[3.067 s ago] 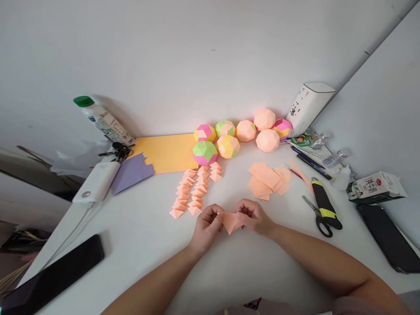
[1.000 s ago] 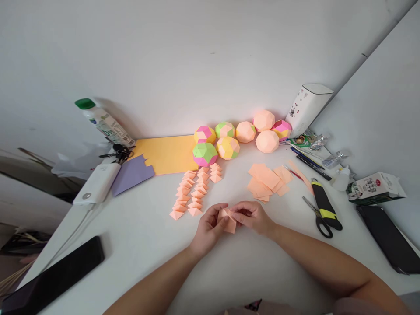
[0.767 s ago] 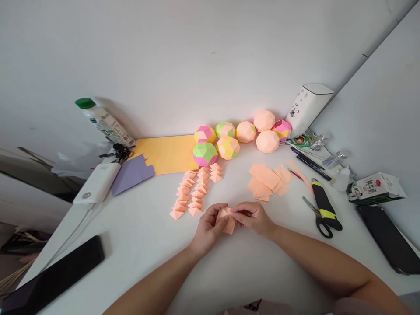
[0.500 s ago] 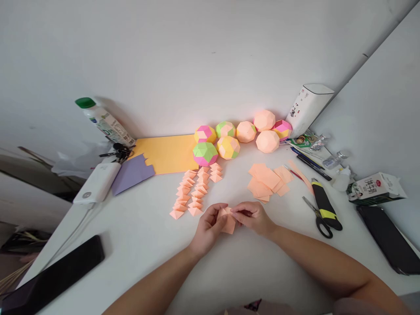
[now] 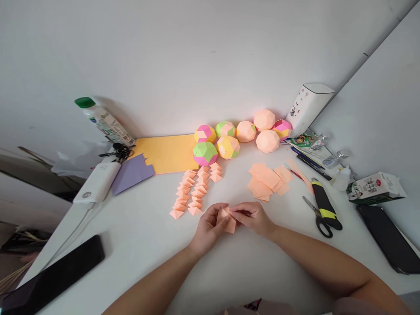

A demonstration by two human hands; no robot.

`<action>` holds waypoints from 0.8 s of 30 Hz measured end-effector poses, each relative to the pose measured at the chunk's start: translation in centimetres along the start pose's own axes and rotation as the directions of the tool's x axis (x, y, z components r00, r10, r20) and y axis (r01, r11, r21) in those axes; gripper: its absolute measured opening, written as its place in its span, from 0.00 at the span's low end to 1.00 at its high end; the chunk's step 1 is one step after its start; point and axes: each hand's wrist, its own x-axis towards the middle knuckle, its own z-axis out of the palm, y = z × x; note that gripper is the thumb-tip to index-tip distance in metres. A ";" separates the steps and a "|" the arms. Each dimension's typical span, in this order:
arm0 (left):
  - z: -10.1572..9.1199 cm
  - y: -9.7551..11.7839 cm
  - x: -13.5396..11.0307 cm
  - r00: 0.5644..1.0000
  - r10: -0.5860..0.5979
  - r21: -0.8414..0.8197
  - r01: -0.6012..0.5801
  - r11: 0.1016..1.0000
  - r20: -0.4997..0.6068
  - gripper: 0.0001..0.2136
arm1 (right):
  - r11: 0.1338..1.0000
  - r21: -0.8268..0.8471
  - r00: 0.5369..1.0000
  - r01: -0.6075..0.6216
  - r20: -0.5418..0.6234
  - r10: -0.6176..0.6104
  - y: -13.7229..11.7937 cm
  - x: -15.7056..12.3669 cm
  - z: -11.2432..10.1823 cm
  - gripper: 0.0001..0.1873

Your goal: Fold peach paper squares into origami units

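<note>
Between my two hands, just above the white table, is a small peach paper piece (image 5: 231, 225) with creases in it. My left hand (image 5: 210, 223) pinches its left side, thumb across the front. At the upper right edge, the thumb and fingertips of my right hand (image 5: 251, 216) are closed on the same paper. Beyond my left hand lie rows of folded peach paper units (image 5: 183, 192), overlapping one another. Flat peach paper pieces (image 5: 265, 179) are heaped beyond my right hand. Faceted paper balls (image 5: 229, 147) in peach, pink, green and yellow stand along the wall.
Scissors (image 5: 320, 218) and a black-yellow utility knife (image 5: 325, 203) lie right of my right hand, near pens (image 5: 308, 157) and a milk carton (image 5: 377, 188). Leftward are orange card (image 5: 170, 153), purple card (image 5: 133, 174), a white power bank (image 5: 96, 183) with a cable, and a black phone (image 5: 55, 275).
My left thumb has shifted slightly over the paper, and the paper's lower part has moved a little. Both hands keep their hold; the things around them stay put.
</note>
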 end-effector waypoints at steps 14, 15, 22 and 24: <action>-0.1 -0.1 -0.1 1.000 0.007 0.030 -0.006 1.000 -0.030 0.14 | 0.998 -0.054 1.000 0.019 0.012 -0.018 0.1 0.0 0.0 0.08; 0.0 -0.1 -0.1 0.999 0.009 0.031 -0.008 1.000 -0.031 0.14 | 0.998 -0.061 1.000 0.021 0.014 -0.021 0.1 -0.1 0.0 0.08; 0.0 -0.2 0.1 0.997 0.007 0.053 -0.003 0.999 -0.076 0.17 | 0.992 -0.113 0.998 0.062 0.018 -0.061 0.0 -0.1 0.0 0.09; 0.0 -0.2 0.1 0.995 -0.002 0.052 0.007 0.999 -0.098 0.17 | 0.983 -0.157 0.996 0.090 0.019 -0.088 -0.1 -0.1 0.0 0.09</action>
